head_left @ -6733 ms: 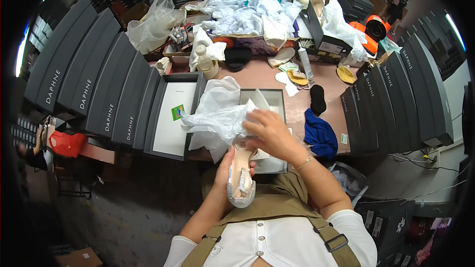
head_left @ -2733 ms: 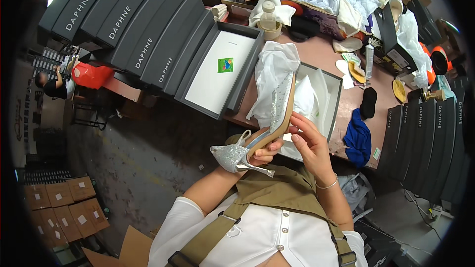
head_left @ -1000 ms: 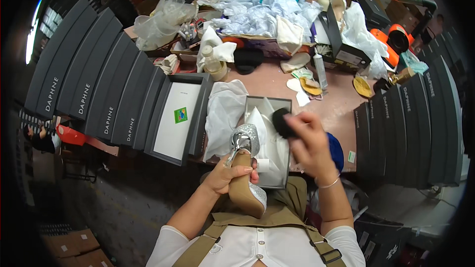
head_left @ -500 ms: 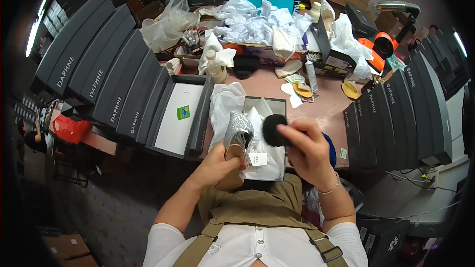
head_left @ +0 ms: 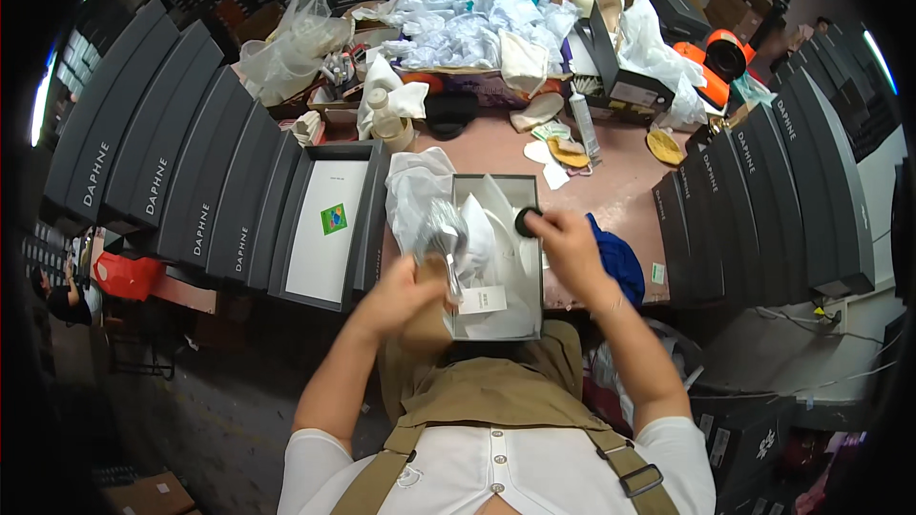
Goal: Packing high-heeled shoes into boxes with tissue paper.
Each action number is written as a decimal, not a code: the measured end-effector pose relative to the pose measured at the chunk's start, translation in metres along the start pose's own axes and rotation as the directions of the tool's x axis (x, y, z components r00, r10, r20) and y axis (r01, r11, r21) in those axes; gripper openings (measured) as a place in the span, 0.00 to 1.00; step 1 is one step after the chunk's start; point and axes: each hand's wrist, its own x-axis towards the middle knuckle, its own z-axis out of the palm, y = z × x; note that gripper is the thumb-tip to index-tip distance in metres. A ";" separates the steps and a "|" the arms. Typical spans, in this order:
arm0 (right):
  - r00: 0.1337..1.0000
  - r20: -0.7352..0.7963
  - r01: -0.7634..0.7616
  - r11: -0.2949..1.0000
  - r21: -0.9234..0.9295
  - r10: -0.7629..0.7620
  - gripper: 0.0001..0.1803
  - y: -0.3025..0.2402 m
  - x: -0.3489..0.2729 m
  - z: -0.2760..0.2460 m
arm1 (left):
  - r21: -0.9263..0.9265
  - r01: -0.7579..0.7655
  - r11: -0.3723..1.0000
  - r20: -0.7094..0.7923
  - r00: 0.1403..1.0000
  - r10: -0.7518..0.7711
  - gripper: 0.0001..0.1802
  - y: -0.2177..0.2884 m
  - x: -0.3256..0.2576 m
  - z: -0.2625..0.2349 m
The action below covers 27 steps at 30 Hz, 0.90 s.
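My left hand (head_left: pixel 396 298) is closed around a silver, glittery shoe (head_left: pixel 442 234) with a tan sole, blurred by motion. A white paper tag (head_left: pixel 483 299) hangs beside the shoe. Pinched in the fingers of my right hand (head_left: pixel 574 253) is a round black pad (head_left: pixel 526 222), seen nearly edge-on and apart from the shoe. Below and between my hands lies an open grey shoebox (head_left: pixel 537 272) lined with white tissue paper (head_left: pixel 496 210). The shoe is over the box's left side. A crumpled white sheet (head_left: pixel 412 186) lies against that side.
Dark shoeboxes (head_left: pixel 181 162) stand in a row at left, with more (head_left: pixel 754 200) at right. An open box (head_left: pixel 329 229) with a white insert is left of mine. Behind are a bottle (head_left: pixel 384 113), a tube (head_left: pixel 584 124), yellow pads (head_left: pixel 665 146) and crumpled paper (head_left: pixel 477 33). Blue cloth (head_left: pixel 618 259) lies right.
My left hand has moved slightly left with the shoe. The right hand has drawn up and the black pad has turned from face-on to nearly edge-on. The whole view has shifted a little.
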 end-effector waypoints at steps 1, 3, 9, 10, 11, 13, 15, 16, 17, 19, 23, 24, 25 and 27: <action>0.997 -0.001 -0.082 0.995 -0.050 0.082 0.24 0.023 -0.003 0.007 | -0.031 0.000 1.000 -0.008 1.000 -0.001 0.16 0.012 0.013 -0.011; 0.997 -0.043 -0.074 0.975 -0.210 0.066 0.31 0.010 0.010 0.005 | 0.178 0.004 0.984 -0.136 0.990 0.021 0.20 0.020 0.046 -0.036; 0.885 0.401 0.186 0.969 0.162 -0.237 0.29 -0.064 -0.029 0.057 | 0.942 -0.164 0.292 -0.094 0.706 0.701 0.31 -0.019 0.086 -0.050; 0.882 0.443 0.081 0.978 0.191 -0.160 0.27 -0.055 -0.043 0.078 | 0.916 -0.262 0.302 -0.028 0.712 0.702 0.28 -0.018 0.078 -0.034; 0.866 0.490 -0.012 0.977 0.213 -0.096 0.25 -0.054 -0.040 0.077 | 0.875 -0.308 0.375 -0.025 0.743 0.669 0.26 -0.020 0.069 -0.030; 0.945 0.323 -0.163 0.937 0.308 0.058 0.22 -0.047 -0.036 0.058 | 0.772 -0.369 0.518 -0.023 0.798 0.602 0.22 -0.025 0.050 -0.026; 0.983 0.082 -0.185 0.917 0.354 0.167 0.22 -0.038 -0.017 0.046 | 0.692 -0.345 0.634 -0.086 0.833 0.547 0.18 -0.033 0.037 -0.018; 0.993 -0.011 -0.114 0.959 0.258 0.121 0.22 -0.039 -0.007 0.044 | 0.692 -0.366 0.623 -0.067 0.826 0.559 0.19 -0.050 0.039 -0.014; 0.992 -0.105 -0.047 0.988 0.147 0.063 0.22 -0.040 0.006 0.043 | 0.692 -0.394 0.605 -0.042 0.815 0.578 0.19 -0.058 0.041 -0.007; 0.957 0.213 -0.228 0.963 0.141 0.195 0.18 -0.056 0.012 0.031 | 0.696 -0.400 0.597 -0.066 0.792 0.607 0.21 -0.071 0.035 0.009; 0.872 0.474 -0.245 0.946 0.213 0.120 0.11 -0.038 -0.031 0.092 | 0.678 -0.354 0.644 -0.102 0.822 0.560 0.25 -0.099 0.018 0.021; 0.878 0.475 -0.213 0.936 0.281 0.057 0.11 -0.029 -0.035 0.110 | 0.665 -0.322 0.674 -0.144 0.830 0.539 0.25 -0.107 0.013 0.019; 0.792 0.550 -0.426 0.886 0.185 0.266 0.11 -0.030 -0.032 0.113 | 0.647 -0.302 0.700 -0.179 0.832 0.525 0.26 -0.108 0.008 0.020; 0.747 0.566 -0.564 0.783 0.262 0.349 0.15 -0.033 -0.013 0.096 | 0.670 -0.355 0.652 -0.176 0.778 0.604 0.26 -0.109 0.009 0.022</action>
